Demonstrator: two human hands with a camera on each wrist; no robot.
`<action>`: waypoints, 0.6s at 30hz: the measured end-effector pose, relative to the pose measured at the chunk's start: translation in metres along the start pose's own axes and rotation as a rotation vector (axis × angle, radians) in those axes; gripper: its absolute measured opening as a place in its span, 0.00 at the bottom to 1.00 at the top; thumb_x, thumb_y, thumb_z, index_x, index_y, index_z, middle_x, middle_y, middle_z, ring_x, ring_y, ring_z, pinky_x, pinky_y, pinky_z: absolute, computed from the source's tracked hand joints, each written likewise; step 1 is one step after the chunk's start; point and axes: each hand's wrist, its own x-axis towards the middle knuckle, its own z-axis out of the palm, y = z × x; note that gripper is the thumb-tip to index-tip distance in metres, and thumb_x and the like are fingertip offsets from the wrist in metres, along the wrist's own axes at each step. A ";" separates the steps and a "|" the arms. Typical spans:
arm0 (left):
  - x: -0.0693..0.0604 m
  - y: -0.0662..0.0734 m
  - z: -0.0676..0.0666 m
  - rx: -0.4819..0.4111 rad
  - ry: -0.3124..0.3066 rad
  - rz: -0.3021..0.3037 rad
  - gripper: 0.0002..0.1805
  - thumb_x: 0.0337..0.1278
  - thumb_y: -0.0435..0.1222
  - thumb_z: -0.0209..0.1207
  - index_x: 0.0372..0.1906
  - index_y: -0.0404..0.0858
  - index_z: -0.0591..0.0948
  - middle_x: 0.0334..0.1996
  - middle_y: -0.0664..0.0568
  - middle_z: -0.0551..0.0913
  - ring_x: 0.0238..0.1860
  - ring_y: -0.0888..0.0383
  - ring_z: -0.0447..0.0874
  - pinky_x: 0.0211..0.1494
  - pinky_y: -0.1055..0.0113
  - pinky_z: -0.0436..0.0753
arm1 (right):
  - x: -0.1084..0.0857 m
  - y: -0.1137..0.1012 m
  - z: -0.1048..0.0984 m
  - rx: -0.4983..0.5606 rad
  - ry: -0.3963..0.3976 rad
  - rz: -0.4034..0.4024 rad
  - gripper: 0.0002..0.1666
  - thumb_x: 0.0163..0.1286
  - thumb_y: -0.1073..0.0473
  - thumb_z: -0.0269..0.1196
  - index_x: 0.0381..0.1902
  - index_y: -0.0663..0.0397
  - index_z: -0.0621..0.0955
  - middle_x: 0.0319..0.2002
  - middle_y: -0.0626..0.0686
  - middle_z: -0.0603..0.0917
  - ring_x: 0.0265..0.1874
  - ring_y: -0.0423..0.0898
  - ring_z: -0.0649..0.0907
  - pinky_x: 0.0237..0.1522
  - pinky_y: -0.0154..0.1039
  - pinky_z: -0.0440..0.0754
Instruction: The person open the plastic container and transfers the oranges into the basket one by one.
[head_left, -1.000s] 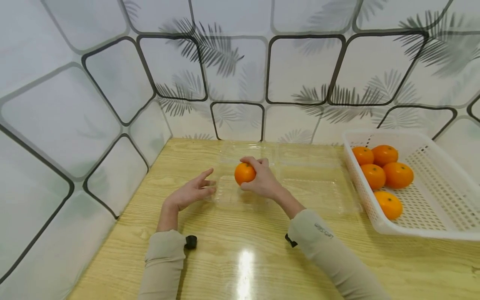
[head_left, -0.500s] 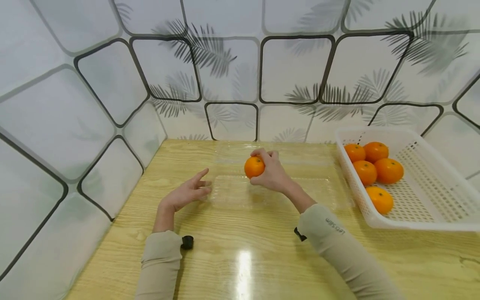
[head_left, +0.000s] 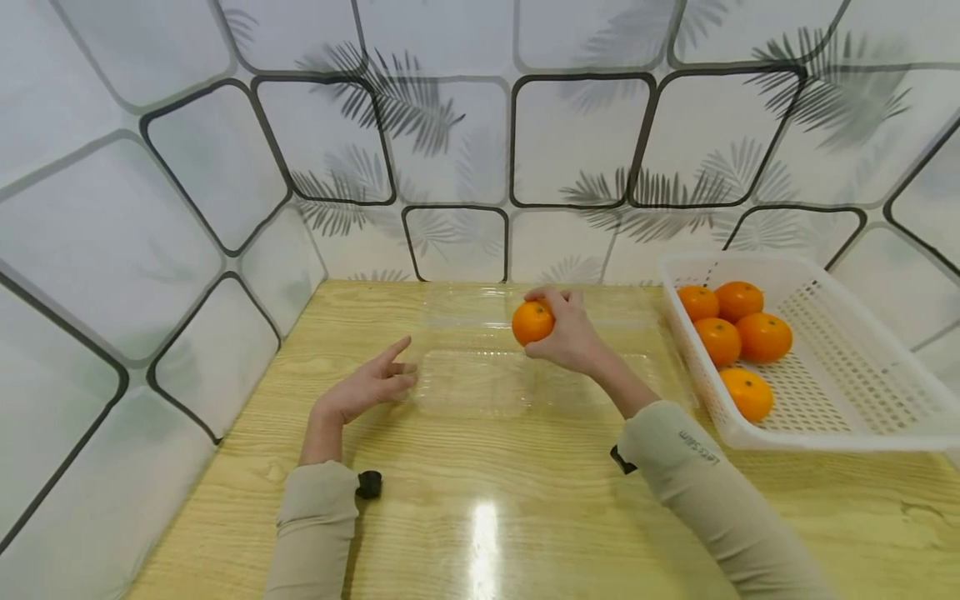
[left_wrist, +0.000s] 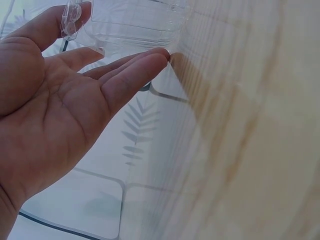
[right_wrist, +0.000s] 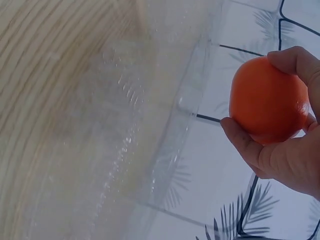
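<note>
My right hand (head_left: 576, 337) grips an orange (head_left: 532, 322) above a clear plastic clamshell container (head_left: 474, 385). The right wrist view shows the orange (right_wrist: 267, 100) between thumb and fingers, apart from the clear plastic (right_wrist: 132, 95). At the container's left end is my left hand (head_left: 362, 390), its fingers loosely extended. Seen from the left wrist, the container's edge (left_wrist: 135, 32) lies by the fingertips of that hand (left_wrist: 60, 105); whether they press on it I cannot tell. The container looks open, with a raised part along the back.
A white perforated basket (head_left: 847, 440) stands on the right, holding several oranges (head_left: 765, 337) along its left side. The wood-grain table (head_left: 420, 517) meets a patterned wall (head_left: 577, 142) at the back and another on the left.
My right hand has lifted the orange and carried it rightward over the container. My left hand stays by the container's left end. The head view has turned slightly right.
</note>
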 end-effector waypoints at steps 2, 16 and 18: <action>0.000 -0.001 0.000 -0.005 0.000 0.001 0.43 0.76 0.37 0.50 0.81 0.46 0.36 0.74 0.29 0.54 0.71 0.34 0.61 0.64 0.47 0.75 | -0.001 0.001 -0.007 -0.010 0.005 0.000 0.41 0.48 0.68 0.71 0.62 0.51 0.71 0.60 0.66 0.59 0.50 0.61 0.74 0.49 0.54 0.79; -0.001 -0.002 0.002 -0.010 0.006 -0.011 0.43 0.76 0.38 0.50 0.81 0.47 0.36 0.74 0.29 0.54 0.72 0.35 0.60 0.66 0.46 0.73 | -0.010 0.015 -0.055 -0.065 0.068 0.013 0.40 0.52 0.67 0.71 0.63 0.56 0.69 0.62 0.70 0.56 0.53 0.64 0.70 0.52 0.59 0.75; 0.000 -0.002 0.002 -0.008 0.010 -0.015 0.43 0.76 0.38 0.50 0.81 0.48 0.36 0.74 0.29 0.54 0.72 0.35 0.60 0.66 0.46 0.73 | -0.013 0.017 -0.065 -0.071 0.076 0.032 0.40 0.53 0.66 0.71 0.64 0.55 0.68 0.62 0.69 0.56 0.52 0.65 0.70 0.51 0.58 0.75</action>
